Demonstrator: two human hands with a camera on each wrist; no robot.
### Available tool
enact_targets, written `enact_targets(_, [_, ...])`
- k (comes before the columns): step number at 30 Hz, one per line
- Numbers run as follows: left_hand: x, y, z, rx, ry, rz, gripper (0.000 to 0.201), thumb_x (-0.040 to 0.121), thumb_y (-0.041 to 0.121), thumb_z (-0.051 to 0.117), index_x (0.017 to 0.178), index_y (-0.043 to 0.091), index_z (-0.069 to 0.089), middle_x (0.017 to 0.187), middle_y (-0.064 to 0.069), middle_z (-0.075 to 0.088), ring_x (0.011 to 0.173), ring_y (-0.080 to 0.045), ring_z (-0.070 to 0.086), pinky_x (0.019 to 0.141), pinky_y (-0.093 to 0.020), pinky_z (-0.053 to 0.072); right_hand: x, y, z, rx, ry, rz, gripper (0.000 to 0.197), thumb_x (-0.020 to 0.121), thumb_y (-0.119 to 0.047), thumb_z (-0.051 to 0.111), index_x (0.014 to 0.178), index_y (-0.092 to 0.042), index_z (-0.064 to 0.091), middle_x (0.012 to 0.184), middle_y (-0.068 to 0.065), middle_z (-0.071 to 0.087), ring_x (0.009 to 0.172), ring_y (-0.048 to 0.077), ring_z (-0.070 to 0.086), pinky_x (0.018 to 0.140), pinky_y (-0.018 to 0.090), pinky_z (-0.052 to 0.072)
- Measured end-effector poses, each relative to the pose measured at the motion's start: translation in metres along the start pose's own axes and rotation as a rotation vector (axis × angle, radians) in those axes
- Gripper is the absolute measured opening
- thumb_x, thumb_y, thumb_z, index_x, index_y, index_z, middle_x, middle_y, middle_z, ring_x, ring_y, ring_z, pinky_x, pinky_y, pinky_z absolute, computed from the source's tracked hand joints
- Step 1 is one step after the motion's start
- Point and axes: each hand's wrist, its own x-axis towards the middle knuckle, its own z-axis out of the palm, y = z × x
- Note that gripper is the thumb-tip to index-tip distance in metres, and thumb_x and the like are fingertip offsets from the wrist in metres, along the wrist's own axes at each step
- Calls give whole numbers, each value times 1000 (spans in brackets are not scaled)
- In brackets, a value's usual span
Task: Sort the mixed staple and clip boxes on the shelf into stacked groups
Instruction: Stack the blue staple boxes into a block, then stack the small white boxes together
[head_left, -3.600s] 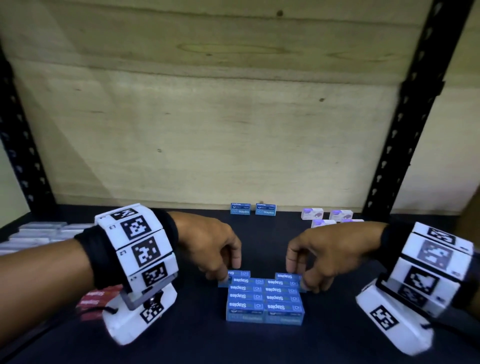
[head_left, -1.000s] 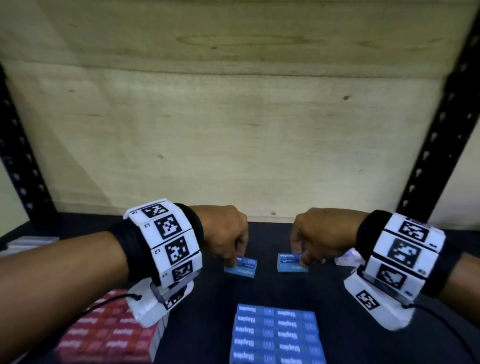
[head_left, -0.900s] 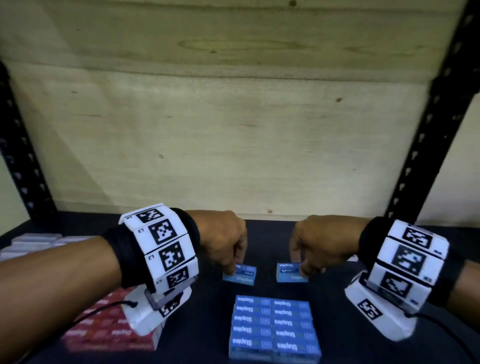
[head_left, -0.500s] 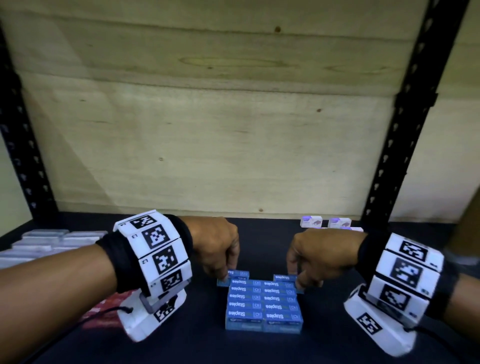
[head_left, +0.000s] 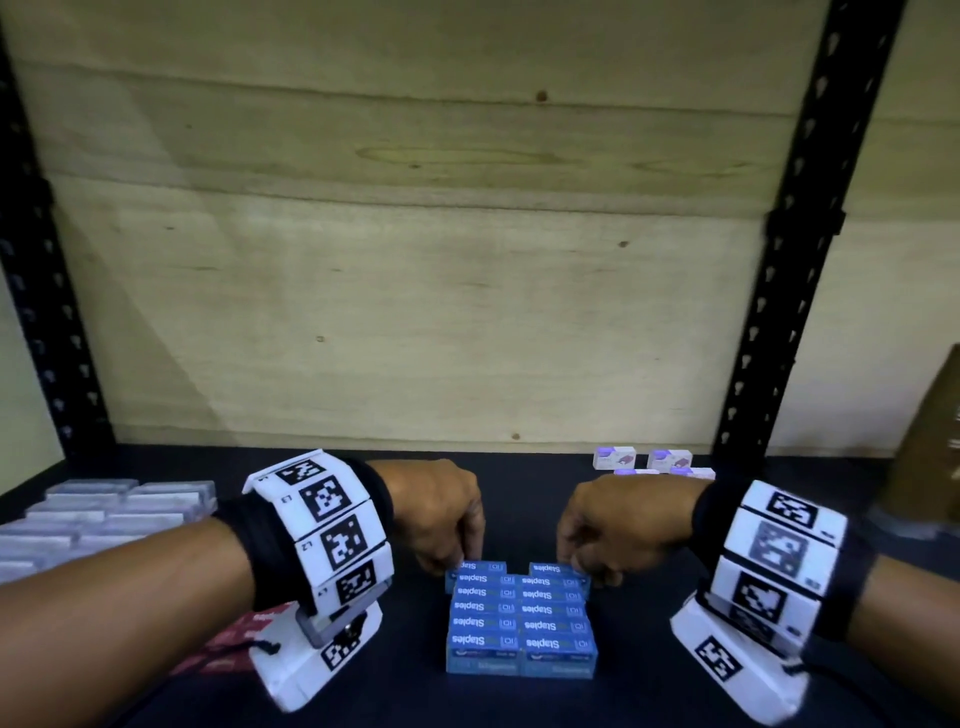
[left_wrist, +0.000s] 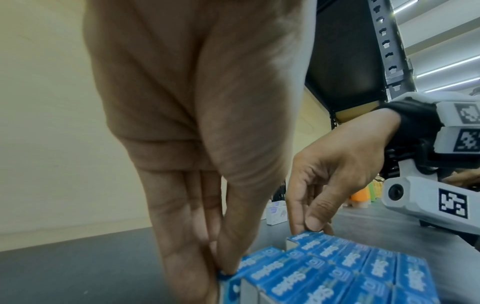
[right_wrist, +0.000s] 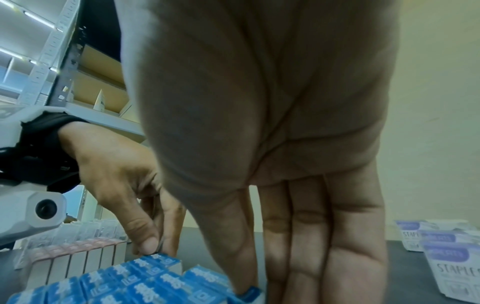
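Note:
A block of blue staple boxes (head_left: 519, 618) stands in two columns at the middle of the dark shelf. My left hand (head_left: 465, 558) pinches one blue box (head_left: 475, 567) at the block's far left end. In the left wrist view the thumb and fingers (left_wrist: 182, 236) grip that box (left_wrist: 262, 255) by its corner. My right hand (head_left: 584, 569) pinches a second blue box (head_left: 553, 569) at the far right end. In the right wrist view its thumb (right_wrist: 233, 246) is on that box (right_wrist: 205, 276). Both boxes sit against the block's back row.
White and purple staple boxes (head_left: 644, 462) lie at the back right, also seen as stacked boxes (right_wrist: 441, 246). Clear grey boxes (head_left: 104, 514) fill the left side, and red boxes (head_left: 234, 644) lie under my left wrist. Black shelf uprights (head_left: 779, 260) flank a plywood back wall.
Both hands brought one blue box each from farther back on the shelf toward me. The boxes now rest at the far edge of the blue block, still pinched.

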Motion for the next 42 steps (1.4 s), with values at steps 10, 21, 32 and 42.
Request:
enact_targets(10, [-2, 12, 1, 59, -2, 39, 21, 92, 18, 64, 111, 19, 73, 73, 17, 65, 68, -1, 63, 72, -16, 49, 1, -8, -1, -49, -1, -20, 21, 97, -22, 53, 109, -21, 70, 77, -5, 69, 61, 0, 56, 73, 18, 45])
enact_targets(21, [-25, 17, 1, 239, -66, 7, 71, 59, 71, 77, 116, 32, 62, 113, 14, 63, 101, -9, 61, 89, -34, 54, -39, -6, 0, -112, -75, 46, 101, 64, -76, 72, 146, -33, 32, 141, -16, 43, 124, 11, 50, 105, 33, 42])
enact_targets(32, [-22, 13, 7, 328, -52, -19, 75, 54, 71, 79, 113, 29, 61, 111, 13, 61, 98, -12, 61, 85, -37, 56, -26, -13, 11, -133, -45, 27, 78, 65, -69, 76, 127, -32, 46, 125, -16, 40, 105, 11, 54, 93, 38, 50])
enact_targets(42, [-21, -2, -1, 304, -74, -85, 83, 55, 76, 75, 121, 29, 58, 120, 14, 58, 106, -10, 59, 92, -35, 52, -3, -13, 9, -121, -19, -39, 89, 65, -68, 77, 138, -33, 41, 133, -14, 40, 115, 14, 52, 99, 39, 48])
